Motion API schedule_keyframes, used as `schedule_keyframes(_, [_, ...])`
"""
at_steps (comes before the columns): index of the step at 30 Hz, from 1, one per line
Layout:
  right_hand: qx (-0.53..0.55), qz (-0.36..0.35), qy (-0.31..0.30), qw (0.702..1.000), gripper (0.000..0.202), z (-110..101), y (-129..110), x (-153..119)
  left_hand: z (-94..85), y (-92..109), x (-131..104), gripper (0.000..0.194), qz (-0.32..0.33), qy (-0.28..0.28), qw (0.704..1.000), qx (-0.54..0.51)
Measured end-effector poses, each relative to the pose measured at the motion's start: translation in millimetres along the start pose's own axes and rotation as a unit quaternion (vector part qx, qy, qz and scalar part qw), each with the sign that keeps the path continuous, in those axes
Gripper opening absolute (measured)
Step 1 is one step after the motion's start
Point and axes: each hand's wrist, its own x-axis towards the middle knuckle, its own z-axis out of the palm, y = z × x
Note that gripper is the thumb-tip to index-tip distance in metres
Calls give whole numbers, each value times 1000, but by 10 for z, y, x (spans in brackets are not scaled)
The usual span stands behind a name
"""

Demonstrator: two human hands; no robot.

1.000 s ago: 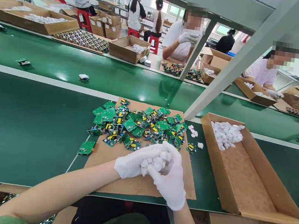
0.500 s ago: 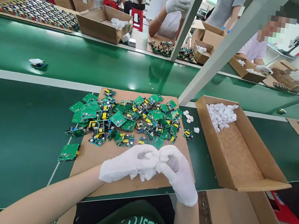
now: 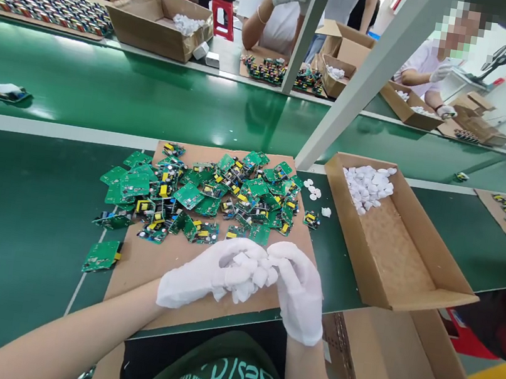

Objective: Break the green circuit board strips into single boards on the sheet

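My left hand [image 3: 203,271], in a white glove, cups a heap of small white pieces [image 3: 247,275] that look soft and thin. Gloved too, my right hand [image 3: 299,291] has its fingertips pinched together at the heap's upper right edge, on one of the white pieces. The two hands nearly meet over the near part of a cardboard sheet [image 3: 164,271]. Beyond them, green circuit boards [image 3: 190,195] with yellow, black and blue components lie piled on that sheet. A single board [image 3: 102,255] rests apart at the left.
A cardboard box [image 3: 407,254] with more white pieces [image 3: 367,186] stands at the right. Loose white discs [image 3: 312,190] lie beside it. A slanted grey post [image 3: 359,79] rises behind. Across the green conveyor belt [image 3: 153,95], people in gloves sit by boxes and boards.
My right hand has drawn slightly back, exposing more of the white pieces in my left hand. A board on the conveyor belt has shifted left. The whole view has moved a little.
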Motion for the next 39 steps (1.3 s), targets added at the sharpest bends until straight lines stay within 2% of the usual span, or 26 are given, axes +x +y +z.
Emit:
schedule_keyframes(5, [7,-1,67,998,13,-42,-81,47,-45,-49,-18,55,16,6,999,-37])
schedule_keyframes(8, [-76,-53,7,996,25,-70,-124,19,-57,-54,-11,50,3,26,999,-30])
schedule_keyframes(11, [-208,-137,-45,967,42,-45,-118,-25,-60,-56,5,46,11,36,999,-17])
schedule_keyframes(14, [-285,-175,-44,941,30,-1,-103,-42,-71,-76,17,41,14,37,999,-17])
schedule_keyframes(18, [-263,-139,-59,953,12,-3,-137,-24,-78,-101,19,45,15,35,999,-33])
schedule_keyframes(23, [-189,-54,-79,977,3,-62,-203,-9,-57,-59,7,50,-6,5,997,-75])
schedule_keyframes(27, [-155,19,-72,985,12,-156,-266,-8,-76,-4,2,54,-21,12,994,-105])
schedule_keyframes(30, [-187,30,-32,981,13,-309,-300,9,-111,12,8,56,-20,36,991,-124])
schedule_keyframes(33, [-262,10,35,964,13,-502,-244,58,-134,0,21,51,-15,53,989,-139])
schedule_keyframes(35, [-338,-15,79,938,18,-614,-147,102,-133,-8,29,46,-21,63,987,-144])
schedule_keyframes(39, [-454,-32,100,885,32,-739,36,162,-110,2,39,45,-34,79,986,-143])
